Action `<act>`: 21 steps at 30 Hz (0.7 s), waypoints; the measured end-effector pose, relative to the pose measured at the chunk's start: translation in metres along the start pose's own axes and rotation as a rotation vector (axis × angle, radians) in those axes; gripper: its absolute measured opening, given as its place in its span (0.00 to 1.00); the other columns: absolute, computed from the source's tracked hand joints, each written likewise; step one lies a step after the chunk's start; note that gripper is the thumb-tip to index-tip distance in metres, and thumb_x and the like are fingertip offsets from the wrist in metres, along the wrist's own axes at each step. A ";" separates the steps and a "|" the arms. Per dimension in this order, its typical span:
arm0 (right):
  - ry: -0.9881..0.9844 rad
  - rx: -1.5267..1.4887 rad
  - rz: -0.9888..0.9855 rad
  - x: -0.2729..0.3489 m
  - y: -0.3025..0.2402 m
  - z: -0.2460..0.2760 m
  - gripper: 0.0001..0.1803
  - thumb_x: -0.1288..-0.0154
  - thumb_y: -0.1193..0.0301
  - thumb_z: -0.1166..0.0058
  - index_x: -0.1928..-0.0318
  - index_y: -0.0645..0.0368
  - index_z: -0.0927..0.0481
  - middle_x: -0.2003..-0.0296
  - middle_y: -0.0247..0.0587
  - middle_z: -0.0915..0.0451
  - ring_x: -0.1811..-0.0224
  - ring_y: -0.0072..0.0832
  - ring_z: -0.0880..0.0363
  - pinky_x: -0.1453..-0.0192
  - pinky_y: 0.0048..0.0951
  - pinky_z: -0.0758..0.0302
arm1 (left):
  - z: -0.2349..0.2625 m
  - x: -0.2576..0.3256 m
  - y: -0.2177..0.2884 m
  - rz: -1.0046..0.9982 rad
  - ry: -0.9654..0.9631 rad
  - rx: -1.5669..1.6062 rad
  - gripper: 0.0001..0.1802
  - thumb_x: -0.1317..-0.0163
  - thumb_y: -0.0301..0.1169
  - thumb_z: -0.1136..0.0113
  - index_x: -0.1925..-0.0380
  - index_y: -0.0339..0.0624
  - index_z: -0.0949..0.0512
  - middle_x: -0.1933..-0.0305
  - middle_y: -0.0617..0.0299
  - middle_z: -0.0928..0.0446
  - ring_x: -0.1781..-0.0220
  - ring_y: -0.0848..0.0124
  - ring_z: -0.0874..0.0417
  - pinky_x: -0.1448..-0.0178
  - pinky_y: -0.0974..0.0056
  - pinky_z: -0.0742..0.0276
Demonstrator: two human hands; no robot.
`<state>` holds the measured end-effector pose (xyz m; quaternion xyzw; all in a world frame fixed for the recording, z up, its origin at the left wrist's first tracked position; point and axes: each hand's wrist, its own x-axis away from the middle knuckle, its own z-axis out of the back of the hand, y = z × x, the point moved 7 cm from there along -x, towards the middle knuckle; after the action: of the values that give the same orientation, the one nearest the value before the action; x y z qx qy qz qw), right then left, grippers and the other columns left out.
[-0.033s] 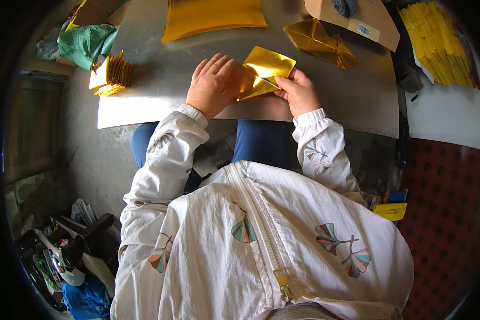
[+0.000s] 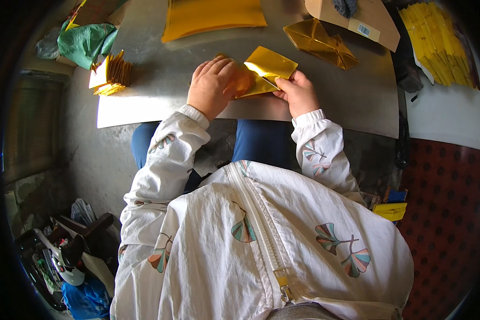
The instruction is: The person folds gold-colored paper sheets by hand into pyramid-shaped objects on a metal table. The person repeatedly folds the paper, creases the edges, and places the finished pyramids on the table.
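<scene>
A shiny gold foil sheet [image 2: 269, 63], partly folded with a slit-like fold line across its middle, is held just above the metal table's near side. My right hand [image 2: 300, 92] pinches its right edge between thumb and fingers. Over the sheet's left part, my left hand [image 2: 212, 84] is bent round the foil, and a bit of gold shows beyond its fingertips. The back of this hand hides the left thumb and most of that end. A folded gold foil piece [image 2: 321, 45] lies on the table beyond my right hand.
A stack of flat gold sheets [image 2: 213, 20] lies at the table's [image 2: 165, 80] far side. On the left stands a bundle of folded gold pieces [image 2: 112, 73] by a green plastic bag [image 2: 88, 42]. Cardboard [image 2: 376, 24] and yellow bundles [image 2: 440, 45] are at the far right.
My left fingers have curled further over the foil, and a gold edge now shows beyond them. The sheet has shifted slightly; my right hand keeps its pinch.
</scene>
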<state>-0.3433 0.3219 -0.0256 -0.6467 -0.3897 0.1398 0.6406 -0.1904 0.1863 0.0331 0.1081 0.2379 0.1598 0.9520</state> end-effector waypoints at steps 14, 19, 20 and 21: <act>0.002 -0.252 -0.144 0.037 0.024 -0.022 0.18 0.37 0.77 0.45 0.47 0.61 0.28 0.51 0.41 0.23 0.52 0.32 0.19 0.54 0.35 0.16 | -0.018 0.029 0.052 -0.147 0.004 -0.124 0.15 0.47 0.31 0.36 0.58 0.44 0.19 0.53 0.63 0.20 0.49 0.64 0.19 0.50 0.60 0.23; 0.039 -0.174 -0.084 0.035 0.013 -0.002 0.20 0.35 0.75 0.43 0.45 0.61 0.33 0.56 0.41 0.23 0.61 0.28 0.19 0.59 0.32 0.16 | -0.015 0.037 0.046 -0.167 0.003 -0.135 0.14 0.48 0.28 0.38 0.59 0.44 0.19 0.53 0.63 0.19 0.49 0.65 0.18 0.49 0.61 0.22; 0.086 -0.140 -0.095 0.034 0.012 0.006 0.21 0.35 0.75 0.43 0.44 0.61 0.33 0.56 0.41 0.23 0.62 0.27 0.19 0.59 0.30 0.16 | -0.014 0.038 0.045 -0.164 0.014 -0.133 0.14 0.49 0.28 0.38 0.59 0.44 0.19 0.53 0.63 0.19 0.49 0.65 0.18 0.48 0.61 0.22; 0.113 -0.120 -0.089 0.033 0.011 0.011 0.22 0.35 0.75 0.43 0.42 0.60 0.33 0.56 0.42 0.23 0.62 0.26 0.19 0.60 0.28 0.17 | -0.014 0.038 0.045 -0.164 0.018 -0.138 0.14 0.49 0.28 0.38 0.59 0.44 0.19 0.53 0.63 0.19 0.49 0.65 0.18 0.48 0.61 0.21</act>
<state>-0.3256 0.3531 -0.0266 -0.6728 -0.3890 0.0509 0.6272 -0.1766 0.2433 0.0175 0.0209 0.2428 0.0984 0.9649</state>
